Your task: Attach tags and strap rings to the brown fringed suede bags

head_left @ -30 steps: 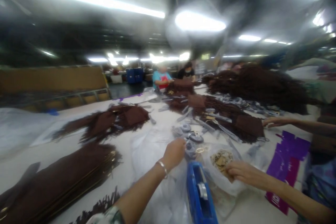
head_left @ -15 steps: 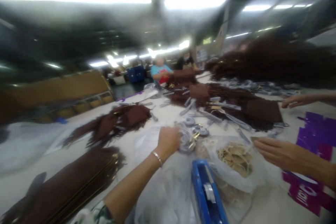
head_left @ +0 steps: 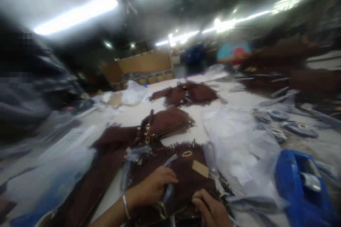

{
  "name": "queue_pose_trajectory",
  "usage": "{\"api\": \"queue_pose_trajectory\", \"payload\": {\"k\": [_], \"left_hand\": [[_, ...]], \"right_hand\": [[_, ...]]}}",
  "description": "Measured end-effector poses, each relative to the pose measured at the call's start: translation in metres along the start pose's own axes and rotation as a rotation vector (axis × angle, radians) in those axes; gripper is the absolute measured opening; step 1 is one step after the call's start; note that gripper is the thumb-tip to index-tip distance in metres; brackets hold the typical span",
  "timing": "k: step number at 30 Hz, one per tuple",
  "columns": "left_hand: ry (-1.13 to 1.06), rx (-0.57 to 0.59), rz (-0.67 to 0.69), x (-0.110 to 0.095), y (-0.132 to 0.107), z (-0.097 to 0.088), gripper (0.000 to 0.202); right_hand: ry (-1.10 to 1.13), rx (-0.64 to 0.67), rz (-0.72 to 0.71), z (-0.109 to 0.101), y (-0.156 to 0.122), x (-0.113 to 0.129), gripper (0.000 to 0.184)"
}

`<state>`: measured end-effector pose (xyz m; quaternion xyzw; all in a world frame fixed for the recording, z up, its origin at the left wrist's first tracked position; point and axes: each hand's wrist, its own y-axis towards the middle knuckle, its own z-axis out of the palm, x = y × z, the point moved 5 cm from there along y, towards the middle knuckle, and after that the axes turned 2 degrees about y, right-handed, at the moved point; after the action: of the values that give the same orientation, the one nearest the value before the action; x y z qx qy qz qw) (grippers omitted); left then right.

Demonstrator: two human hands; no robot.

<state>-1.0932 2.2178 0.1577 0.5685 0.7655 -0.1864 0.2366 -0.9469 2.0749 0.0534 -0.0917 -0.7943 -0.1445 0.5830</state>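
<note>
A dark brown fringed bag [head_left: 186,173] lies flat right in front of me, with a tan tag [head_left: 200,169] and a gold ring [head_left: 187,154] on top. My left hand [head_left: 157,184] is closed around a strap wrapped in grey film [head_left: 168,195], whose gold clasp [head_left: 162,210] hangs below it. At the near edge of the bag, my right hand [head_left: 211,207] has its fingers curled and pressed on the brown material. Blur hides the exact contact of the fingertips.
More brown bags [head_left: 170,120] lie behind and to the left. On the right are a blue tape dispenser [head_left: 303,188], clear plastic bags [head_left: 239,145] and coiled wrapped straps [head_left: 299,127]. A person in a blue top [head_left: 226,50] is across the table.
The view has swung left. My left hand has gone from the coiled wrapped straps to the fringed bag, and my right hand is now at that bag's near edge.
</note>
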Motion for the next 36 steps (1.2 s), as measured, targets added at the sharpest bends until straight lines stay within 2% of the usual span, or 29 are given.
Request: {"api": "queue_pose_trajectory", "payload": {"k": [2,4,5,6,9,12,15,18,20,23,25,29,32,36], "left_hand": [[-0.090,-0.152,-0.163,0.017,-0.008,-0.008,0.051],[-0.014,-0.284,-0.345,0.030,-0.001,-0.015,0.038],[0.051,-0.315,-0.399,0.033,0.008,-0.016,0.033],[0.107,-0.316,-0.419,0.035,0.019,-0.015,0.031],[0.201,-0.233,-0.359,0.034,0.061,-0.001,0.034],[0.292,-0.146,-0.344,0.038,0.088,0.014,0.021],[0.355,-0.093,-0.371,0.046,0.090,0.017,0.010],[0.400,-0.100,-0.390,0.049,0.073,0.008,0.012],[0.419,-0.146,-0.396,0.043,0.058,-0.004,0.018],[0.431,-0.248,-0.381,0.017,0.039,-0.015,0.025],[0.415,-0.273,-0.300,-0.008,0.031,-0.011,0.025],[0.385,-0.223,-0.088,-0.047,0.024,0.015,0.021],[0.452,-0.220,-0.055,-0.054,0.021,0.025,0.021],[0.563,-0.213,-0.024,-0.052,0.016,0.026,0.022]], "right_hand": [[0.026,0.019,0.089,0.002,0.000,-0.001,0.036],[0.012,0.037,0.133,-0.001,0.001,0.003,0.033],[-0.004,0.036,0.144,-0.002,0.002,0.006,0.032],[-0.030,0.029,0.146,-0.003,0.002,0.009,0.031],[-0.148,0.002,0.089,0.000,-0.001,0.016,0.028],[-0.232,-0.028,0.005,0.002,-0.006,0.022,0.024],[-0.221,-0.049,-0.003,0.001,-0.008,0.030,0.023],[-0.138,-0.073,0.078,-0.003,-0.005,0.036,0.023],[-0.074,-0.087,0.136,-0.004,-0.003,0.038,0.025],[-0.007,-0.102,0.187,-0.005,-0.003,0.038,0.027],[0.003,-0.104,0.197,-0.004,-0.004,0.040,0.028],[-0.053,-0.126,0.194,-0.005,-0.005,0.045,0.027],[-0.022,-0.128,0.231,-0.006,-0.006,0.046,0.028],[0.026,-0.143,0.279,-0.007,-0.005,0.045,0.029]]}}
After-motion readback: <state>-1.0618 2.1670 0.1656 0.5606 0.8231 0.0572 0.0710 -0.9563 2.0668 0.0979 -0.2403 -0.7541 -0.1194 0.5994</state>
